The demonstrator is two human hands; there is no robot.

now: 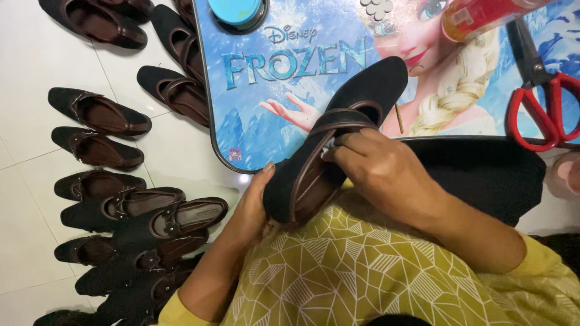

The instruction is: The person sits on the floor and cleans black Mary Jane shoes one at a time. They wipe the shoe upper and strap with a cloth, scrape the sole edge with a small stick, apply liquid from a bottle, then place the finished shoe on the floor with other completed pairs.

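A black flat shoe (362, 90) with a brown strap and brown lining lies tilted over my lap, its toe pointing up onto a low table. My left hand (254, 208) cups the heel end from below. My right hand (380, 169) is over the shoe's opening, with fingertips pinching something small and pale at the strap. What the fingertips pinch is too small to tell.
A small blue picture-printed table (254, 108) stands in front, bearing red-handled scissors (541, 102), a round blue tin (237, 12) and an orange bottle (483, 15). Several matching black shoes (99, 115) lie on the white tiled floor at left. My lap is covered by yellow patterned cloth (362, 271).
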